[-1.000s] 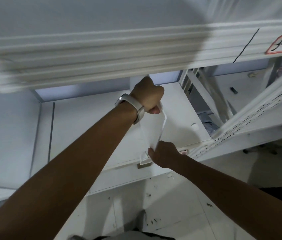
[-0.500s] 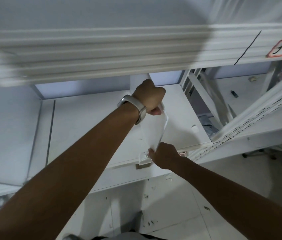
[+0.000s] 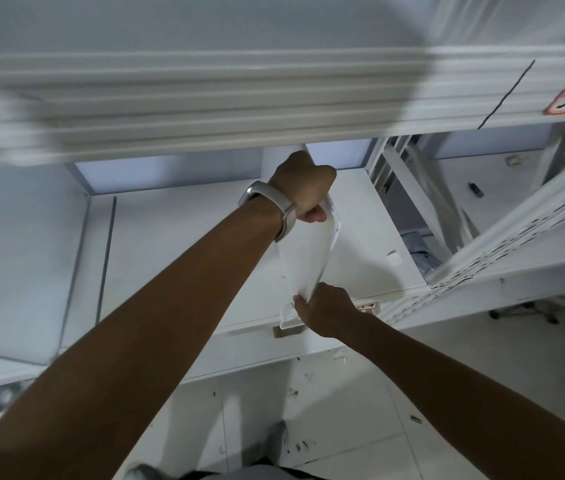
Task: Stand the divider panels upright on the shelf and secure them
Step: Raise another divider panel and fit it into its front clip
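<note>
Left hand, wristband on the wrist, grips the top edge of a thin white divider panel; right hand pinches its lower front corner. Glossy, with rounded corners, the panel stands edge-on upon the white shelf, its foot at the shelf's front lip.
</note>
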Available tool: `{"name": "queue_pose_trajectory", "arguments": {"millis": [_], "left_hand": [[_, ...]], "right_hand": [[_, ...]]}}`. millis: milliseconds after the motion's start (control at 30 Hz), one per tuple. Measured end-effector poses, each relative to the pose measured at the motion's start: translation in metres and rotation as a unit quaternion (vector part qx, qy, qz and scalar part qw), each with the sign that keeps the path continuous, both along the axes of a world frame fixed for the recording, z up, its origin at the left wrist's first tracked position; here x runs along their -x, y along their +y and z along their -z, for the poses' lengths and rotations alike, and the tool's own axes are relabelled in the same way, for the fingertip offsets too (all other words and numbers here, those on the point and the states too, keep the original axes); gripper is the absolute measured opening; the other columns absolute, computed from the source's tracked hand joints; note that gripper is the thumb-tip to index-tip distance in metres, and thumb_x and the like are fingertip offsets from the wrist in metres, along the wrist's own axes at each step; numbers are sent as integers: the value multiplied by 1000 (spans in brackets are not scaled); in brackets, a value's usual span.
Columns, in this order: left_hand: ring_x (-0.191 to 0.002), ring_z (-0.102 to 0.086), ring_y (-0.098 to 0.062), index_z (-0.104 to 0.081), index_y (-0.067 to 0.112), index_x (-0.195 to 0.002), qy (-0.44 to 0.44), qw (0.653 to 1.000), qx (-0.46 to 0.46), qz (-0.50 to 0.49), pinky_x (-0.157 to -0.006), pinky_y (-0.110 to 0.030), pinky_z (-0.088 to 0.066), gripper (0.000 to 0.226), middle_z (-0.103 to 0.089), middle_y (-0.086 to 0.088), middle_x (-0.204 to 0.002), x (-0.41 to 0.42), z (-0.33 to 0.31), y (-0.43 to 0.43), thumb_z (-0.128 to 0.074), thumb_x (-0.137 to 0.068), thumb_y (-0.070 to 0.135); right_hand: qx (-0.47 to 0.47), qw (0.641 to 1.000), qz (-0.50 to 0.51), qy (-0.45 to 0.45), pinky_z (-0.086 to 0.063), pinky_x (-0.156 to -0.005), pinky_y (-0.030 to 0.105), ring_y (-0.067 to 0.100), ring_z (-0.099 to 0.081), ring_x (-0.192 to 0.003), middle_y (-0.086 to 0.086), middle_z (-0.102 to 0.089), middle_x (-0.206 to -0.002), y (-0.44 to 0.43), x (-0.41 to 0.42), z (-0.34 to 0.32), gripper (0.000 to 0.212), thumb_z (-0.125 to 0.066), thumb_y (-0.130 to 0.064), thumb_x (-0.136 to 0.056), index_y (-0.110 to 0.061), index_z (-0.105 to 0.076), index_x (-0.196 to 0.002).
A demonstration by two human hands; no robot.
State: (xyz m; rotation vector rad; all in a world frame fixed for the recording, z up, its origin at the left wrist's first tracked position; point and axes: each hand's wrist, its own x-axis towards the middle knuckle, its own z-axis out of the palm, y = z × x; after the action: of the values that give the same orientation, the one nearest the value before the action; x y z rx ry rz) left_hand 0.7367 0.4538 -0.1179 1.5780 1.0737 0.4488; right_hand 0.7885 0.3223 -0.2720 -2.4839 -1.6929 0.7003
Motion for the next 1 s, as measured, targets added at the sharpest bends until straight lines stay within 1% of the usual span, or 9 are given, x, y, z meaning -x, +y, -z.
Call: {"name": "queue_pose_trajectory", "arguments": {"millis": [200, 400, 467, 533, 600, 700, 800, 900, 1000], "left_hand": [[-40, -61, -28, -47, 8, -79, 4, 1000, 5, -3, -49, -25, -45, 8, -47, -10, -59, -1, 0, 3, -40, -75, 11], [-40, -58, -26, -46, 7, -77, 10, 1000, -9, -1, -45, -22, -43, 7, -52, -13, -53, -3, 1, 3, -40, -77, 9], [-40, -56, -26, -45, 9, -77, 8, 1000, -14, 2, -43, -21, -41, 5, -53, -14, -55, -3, 0, 1, -40, -78, 8], [-40, -54, -26, -45, 10, -82, 0, 1000, -18, 9, -43, -21, -40, 9, -51, -15, -59, -3, 1, 1, -39, -76, 8], [-38, -55, -24, -45, 10, -80, 5, 1000, -23, 8, -43, -21, -42, 7, -52, -15, -57, -3, 2, 2, -39, -77, 7], [-41, -55, -26, -42, 10, -71, 15, 999, -31, 9, -46, -22, -42, 8, -54, -16, -51, -3, 3, 2, -39, -76, 6], [-44, -55, -27, -42, 9, -69, 20, 999, -35, 13, -48, -23, -42, 9, -55, -16, -51, -4, 2, 2, -39, -76, 5], [-46, -56, -28, -43, 8, -70, 15, 999, -34, 14, -49, -24, -44, 9, -55, -18, -52, -2, 3, 2, -39, -77, 4], [-42, -59, -28, -53, -1, -94, 5, 999, -28, 22, -48, -29, -48, 27, -57, -18, -56, 2, 15, -1, -37, -73, 6]], "right_hand": [[-4, 1000, 13, -7, -45, -91, 35, 37, -62, -106, 21, -66, -110, 4, 1, 4, 51, -43, -42, -99, 4, -59, -111], [-8, 1000, 3, 3, -47, -82, 36, 40, -63, -96, 20, -65, -94, 7, -1, 7, 44, -41, -38, -100, 1, -62, -100], [-45, 999, -14, -12, -51, -71, 39, 43, -67, -79, 24, -68, -85, 4, 2, 9, 45, -49, -35, -97, 6, -66, -93], [19, 1000, -20, 12, -49, -49, 36, 42, -63, -50, 21, -63, -60, 5, -4, 31, 51, -46, -39, -91, 2, -71, -74], [11, 999, -43, -10, -43, -43, 30, 40, -59, -41, 17, -60, -53, 8, -13, 55, 50, -47, -40, -84, 1, -71, -68], [-42, 993, -97, -62, -48, -59, 35, 43, -66, -67, 22, -67, -76, 6, -2, 23, 50, -44, -40, -93, 3, -69, -90], [-83, 993, -53, -58, -49, -80, 37, 40, -66, -93, 22, -69, -99, 7, -3, 21, 49, -44, -39, -100, 6, -63, -102], [-75, 995, -37, -59, -48, -83, 36, 39, -65, -98, 22, -69, -102, 6, 0, 19, 49, -45, -41, -100, 5, -63, -103], [-48, 997, -37, -51, -49, -80, 34, 37, -67, -95, 20, -70, -100, 5, 2, 21, 49, -44, -41, -100, 4, -64, -99]]}}
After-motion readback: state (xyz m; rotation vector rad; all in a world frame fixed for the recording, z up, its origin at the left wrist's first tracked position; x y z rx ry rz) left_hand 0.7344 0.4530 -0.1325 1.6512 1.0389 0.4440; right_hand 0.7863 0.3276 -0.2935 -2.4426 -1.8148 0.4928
